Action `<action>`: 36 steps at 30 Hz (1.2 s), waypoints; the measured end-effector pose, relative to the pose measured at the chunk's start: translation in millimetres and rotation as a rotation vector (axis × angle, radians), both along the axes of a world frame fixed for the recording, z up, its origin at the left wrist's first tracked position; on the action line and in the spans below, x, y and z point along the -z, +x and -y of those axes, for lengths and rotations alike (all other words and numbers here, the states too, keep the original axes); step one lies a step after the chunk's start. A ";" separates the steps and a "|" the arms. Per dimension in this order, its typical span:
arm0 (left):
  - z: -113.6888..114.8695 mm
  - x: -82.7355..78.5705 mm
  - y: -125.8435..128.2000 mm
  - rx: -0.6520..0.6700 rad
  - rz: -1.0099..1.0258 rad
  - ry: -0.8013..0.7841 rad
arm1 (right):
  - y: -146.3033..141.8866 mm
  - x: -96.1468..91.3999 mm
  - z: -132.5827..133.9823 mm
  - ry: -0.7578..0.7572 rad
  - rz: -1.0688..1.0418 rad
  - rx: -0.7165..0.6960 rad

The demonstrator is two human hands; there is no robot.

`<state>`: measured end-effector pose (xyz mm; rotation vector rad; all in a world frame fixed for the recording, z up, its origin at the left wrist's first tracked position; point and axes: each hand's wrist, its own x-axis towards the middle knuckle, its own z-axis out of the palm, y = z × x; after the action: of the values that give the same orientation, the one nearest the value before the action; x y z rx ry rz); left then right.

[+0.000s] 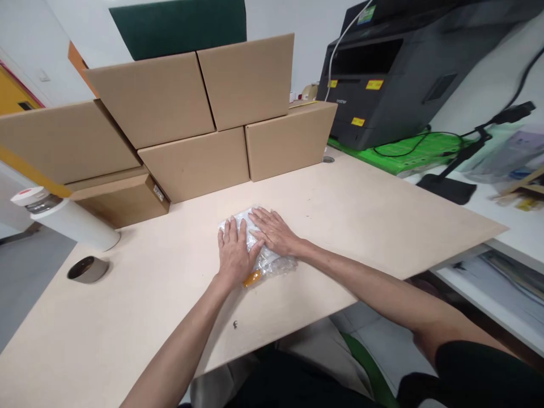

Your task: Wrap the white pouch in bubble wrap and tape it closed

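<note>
A clear bubble-wrap package (272,264) lies in the middle of the wooden tabletop (161,306), with something white inside. My left hand (234,249) rests flat on its left side, fingers stretched out. On its upper right part my right hand (274,229) is pressed down, also flat with fingers spread. The two thumbs almost meet over the wrap. Out of the near left edge, beside my left wrist, shows an orange piece (252,279); its kind I cannot make out. Most of the package's contents are hidden under my hands.
Stacked cardboard boxes (195,164) line the back, a dark green box (182,28) on top. At the left stand a white bottle (74,221) and a brown roll or cup (88,269). A black printer (374,85) and a black stand (450,181) are at the right.
</note>
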<state>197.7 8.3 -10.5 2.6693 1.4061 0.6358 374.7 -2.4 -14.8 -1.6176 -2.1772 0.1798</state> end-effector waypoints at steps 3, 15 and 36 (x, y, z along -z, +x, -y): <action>0.4 2.8 1.0 0.015 -0.051 -0.030 | 2.3 -2.9 -3.6 -0.050 0.003 -0.019; -9.4 -3.8 -3.8 0.057 -0.134 -0.079 | -2.9 -6.9 -6.2 -0.107 -0.062 0.029; -38.0 1.8 -40.9 0.164 -0.003 -0.178 | -9.0 8.4 6.8 -0.045 -0.098 0.159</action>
<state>156.8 46.3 -12.3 2.6096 1.1678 0.4686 365.7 -9.2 -23.2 -1.7602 -1.9756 0.2570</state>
